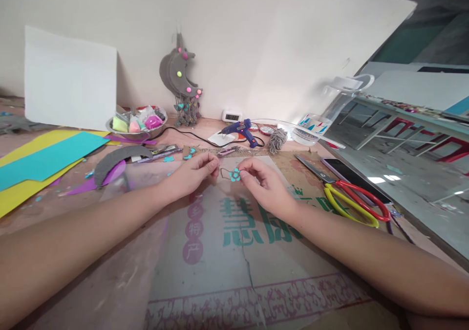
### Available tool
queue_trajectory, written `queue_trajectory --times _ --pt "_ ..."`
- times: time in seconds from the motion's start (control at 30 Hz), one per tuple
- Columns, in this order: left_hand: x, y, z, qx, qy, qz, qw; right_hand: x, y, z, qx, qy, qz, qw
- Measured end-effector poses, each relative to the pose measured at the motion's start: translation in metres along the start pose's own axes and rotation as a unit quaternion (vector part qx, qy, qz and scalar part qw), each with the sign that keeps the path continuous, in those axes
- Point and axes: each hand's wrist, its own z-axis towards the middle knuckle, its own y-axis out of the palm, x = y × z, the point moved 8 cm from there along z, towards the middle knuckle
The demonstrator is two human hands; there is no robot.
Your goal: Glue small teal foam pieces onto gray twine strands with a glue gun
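Note:
In the middle of the head view, my right hand [266, 183] pinches a small turquoise flower [235, 174] with a grey centre between thumb and fingers. A thin grey yarn [224, 175] curves from the flower toward my left hand. The fingertips of my left hand [198, 172] are closed in a pinch at the yarn's other end; the exact grip point is hard to see. Both hands are just above a printed sheet [216, 271] with green and purple lettering. Turquoise cut pieces [189, 154] lie just beyond my left hand.
Behind the hands are a blue glue gun [240, 129], a grey yarn bundle [278, 140] and a small clock [232, 116]. Scissors [344, 198] and a phone [353, 179] lie right. Left are a metal bowl [137, 135], coloured sheets [51, 159] and a grey crescent [119, 161].

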Motion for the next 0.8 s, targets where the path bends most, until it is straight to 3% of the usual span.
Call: queue_trajectory --times 0.13,0.3,0.43,0.63,0.8 --pt "-0.016 -0.015 0.006 0.092 -0.036 -0.120 0.988 -0.007 -0.002 -0.002 0.001 -0.044 0.006 0.999" --pt "-0.039 -0.041 0.006 0.231 -0.093 -0.286 0.925 -0.014 -0.007 -0.007 0.017 -0.090 0.025 0.995" --pt "-0.036 -0.039 0.008 0.198 -0.075 -0.268 0.940 -0.008 -0.007 -0.004 0.020 -0.058 0.019 0.998" --pt "-0.021 -0.027 0.005 0.139 -0.023 -0.140 0.980 0.000 -0.001 -0.002 0.000 -0.033 0.005 0.999" --pt "-0.013 -0.022 0.004 0.112 -0.013 -0.079 0.990 0.001 -0.002 -0.001 0.002 -0.016 0.001 1.000"
